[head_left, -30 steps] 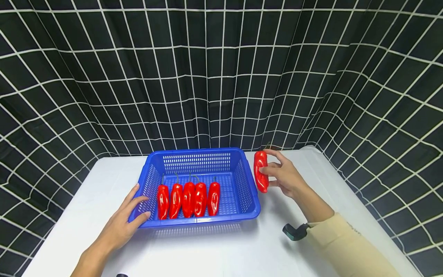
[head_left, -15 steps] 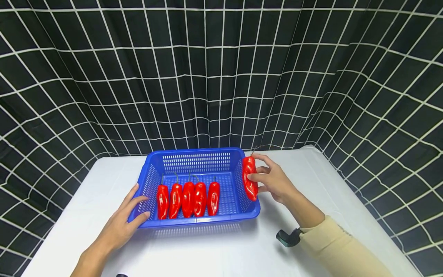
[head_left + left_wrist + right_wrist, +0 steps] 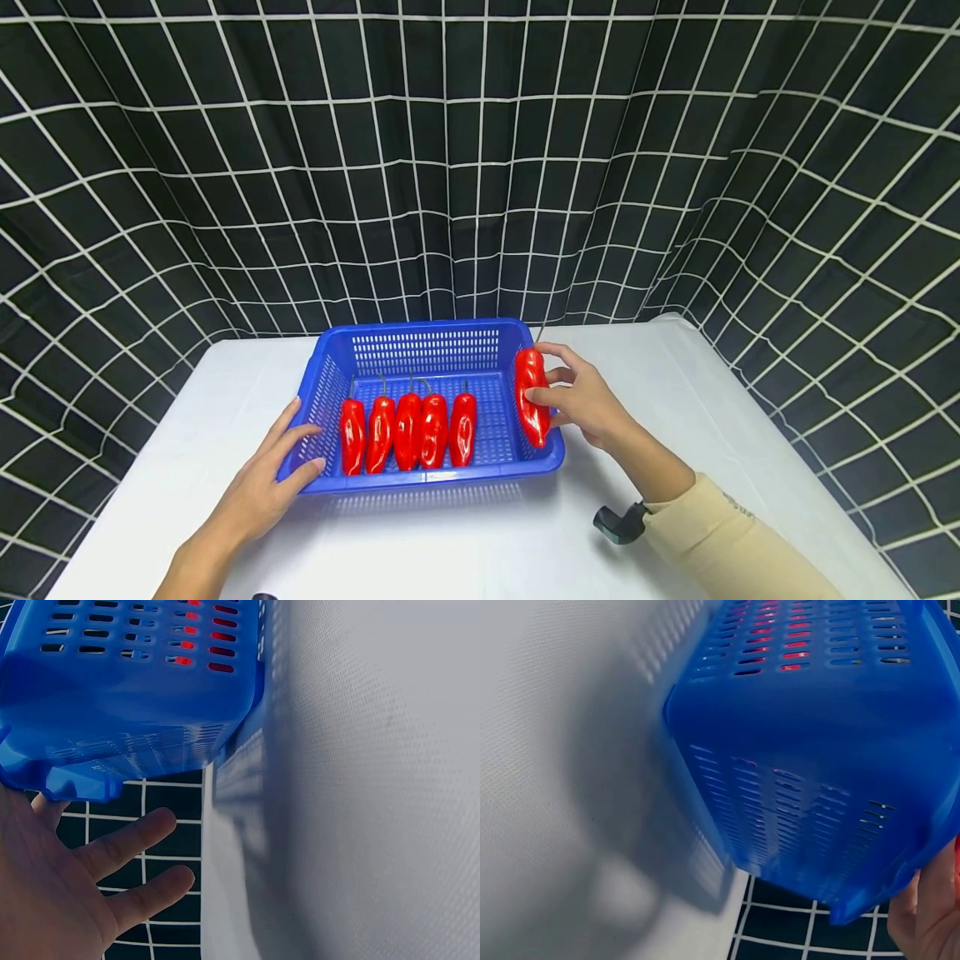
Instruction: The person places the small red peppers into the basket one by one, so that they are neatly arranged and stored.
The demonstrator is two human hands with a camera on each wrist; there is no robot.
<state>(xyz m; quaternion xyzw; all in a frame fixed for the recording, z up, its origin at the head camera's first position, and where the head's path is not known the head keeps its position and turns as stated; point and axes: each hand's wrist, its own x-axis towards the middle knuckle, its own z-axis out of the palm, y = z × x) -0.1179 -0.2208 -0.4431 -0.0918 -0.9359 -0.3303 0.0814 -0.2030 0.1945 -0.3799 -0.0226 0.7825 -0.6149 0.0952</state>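
In the head view, my right hand (image 3: pixel 581 400) holds a glossy red pepper (image 3: pixel 529 396) upright between thumb and fingers, over the right wall of a blue plastic basket (image 3: pixel 427 481). The pepper's thin stem points up. My left hand (image 3: pixel 262 479) rests spread on the basket's left rim, thumb and a finger reaching over it. The left wrist view shows that hand (image 3: pixel 52 892) with two straight fingers free beside the basket wall. Several more red peppers (image 3: pixel 407 433) lie in a row along the basket's front. In the right wrist view, the right hand (image 3: pixel 930 907) is mostly cut off.
A white cloth (image 3: pixel 450 550) covers the table under the basket. Black curtains (image 3: pixel 480 192) with a white grid enclose the back and sides. A dark wrist-worn device (image 3: pixel 621 525) sticks out beneath the right sleeve (image 3: pixel 735 533).
My right hand has carried the red pepper leftward and slightly nearer, from outside the basket's right rim to over its right wall. The left hand, basket and other peppers have hardly moved.
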